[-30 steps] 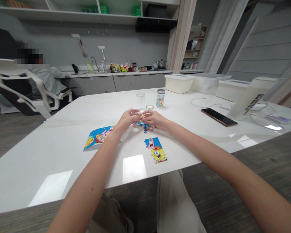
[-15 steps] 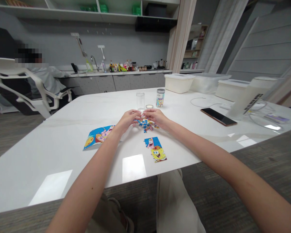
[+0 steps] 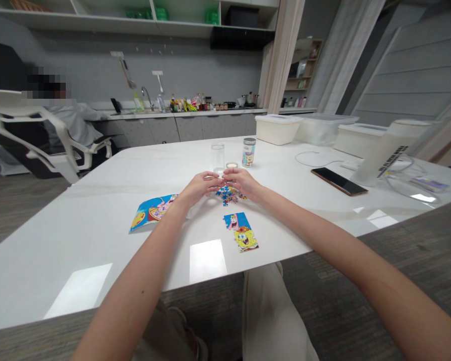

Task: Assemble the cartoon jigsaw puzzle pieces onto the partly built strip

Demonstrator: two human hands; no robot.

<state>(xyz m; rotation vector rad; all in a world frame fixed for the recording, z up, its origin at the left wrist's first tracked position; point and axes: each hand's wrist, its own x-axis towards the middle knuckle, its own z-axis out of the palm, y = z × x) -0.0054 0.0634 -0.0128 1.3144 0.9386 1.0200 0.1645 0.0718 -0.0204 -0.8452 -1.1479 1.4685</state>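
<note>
My left hand (image 3: 203,184) and my right hand (image 3: 242,181) meet fingertip to fingertip over a loose heap of jigsaw puzzle pieces (image 3: 229,195). Both are closed in a pinch around a small puzzle piece, mostly hidden by the fingers. Nearer to me lies a joined section of puzzle (image 3: 242,233), with a pink starfish character above a yellow sponge character. Left of my left forearm, a curved picture sheet (image 3: 150,213) with the same cartoon style rests on the table, partly covered by the arm.
Behind my hands stand a clear jar (image 3: 217,156), a round lid (image 3: 232,165) and a printed can (image 3: 248,153). To the right are a phone (image 3: 338,181), a tilted-looking white bottle (image 3: 389,153), cables and storage boxes (image 3: 278,130). A person (image 3: 67,123) sits far left.
My fingertips have closed in slightly, and the pink piece seen between them is now hidden. The heap, the joined section and the sheet stay put.
</note>
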